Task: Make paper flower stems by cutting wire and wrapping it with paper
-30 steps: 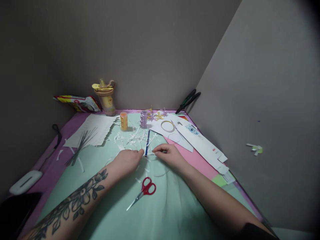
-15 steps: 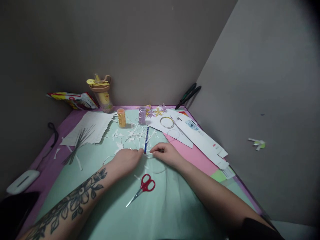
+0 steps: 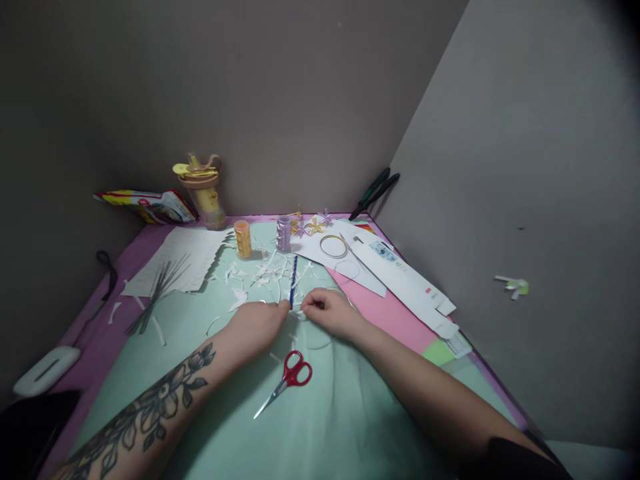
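Observation:
My left hand (image 3: 257, 325) and my right hand (image 3: 331, 312) rest close together on a mint green sheet (image 3: 320, 407), fingertips almost meeting. Both are closed in a pinch on a small white scrap that I cannot make out. A blue pencil (image 3: 293, 283) lies just beyond the fingertips, pointing away from me. White paper scraps (image 3: 263, 272) are strewn past it. Red-handled scissors (image 3: 286, 381) lie on the sheet just below my hands.
An orange spool (image 3: 243, 239) and a lilac spool (image 3: 284, 233) stand at the back, with small paper flowers (image 3: 315, 225) and a wire ring (image 3: 334, 246). White sheets (image 3: 180, 257) with thin sticks (image 3: 157, 293) lie left. Green pliers (image 3: 375, 193) lean in the corner. A bottle (image 3: 203, 193) stands behind.
My hands have drawn slightly closer together at the pencil's near end. The view has shifted a little; nothing else on the table moved.

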A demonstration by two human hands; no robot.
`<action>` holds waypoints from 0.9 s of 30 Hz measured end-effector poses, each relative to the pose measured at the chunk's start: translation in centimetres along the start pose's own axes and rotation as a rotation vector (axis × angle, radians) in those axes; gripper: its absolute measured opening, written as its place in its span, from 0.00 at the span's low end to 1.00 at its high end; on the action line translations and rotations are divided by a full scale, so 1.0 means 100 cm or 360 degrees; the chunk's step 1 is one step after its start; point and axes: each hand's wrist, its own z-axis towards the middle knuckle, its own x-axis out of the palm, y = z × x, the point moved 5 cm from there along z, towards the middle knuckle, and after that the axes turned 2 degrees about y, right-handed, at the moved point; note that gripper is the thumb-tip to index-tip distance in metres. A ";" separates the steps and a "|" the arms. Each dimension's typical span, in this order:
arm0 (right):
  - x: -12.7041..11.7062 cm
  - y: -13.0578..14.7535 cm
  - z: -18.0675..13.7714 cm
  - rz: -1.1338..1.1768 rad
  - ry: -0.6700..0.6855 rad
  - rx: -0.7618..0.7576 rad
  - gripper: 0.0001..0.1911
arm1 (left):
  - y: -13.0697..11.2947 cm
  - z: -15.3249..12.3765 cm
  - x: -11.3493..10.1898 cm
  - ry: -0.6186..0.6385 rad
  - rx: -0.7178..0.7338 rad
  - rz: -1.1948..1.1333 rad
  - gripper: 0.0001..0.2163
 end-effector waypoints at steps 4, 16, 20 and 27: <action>-0.010 -0.001 0.000 -0.0158 -0.0084 -0.0069 0.06 | 0.009 -0.001 -0.009 -0.0084 -0.0049 0.0106 0.12; -0.017 -0.014 -0.001 0.0748 -0.0440 0.0269 0.08 | 0.037 -0.005 -0.031 -0.0943 -0.0176 -0.1593 0.12; -0.006 -0.001 -0.006 0.0536 -0.0311 0.0175 0.08 | 0.008 -0.002 -0.014 -0.0965 -0.0141 -0.1945 0.10; -0.010 0.007 -0.011 0.0692 -0.0246 0.0169 0.13 | 0.023 -0.006 -0.001 -0.1177 -0.0508 -0.2092 0.15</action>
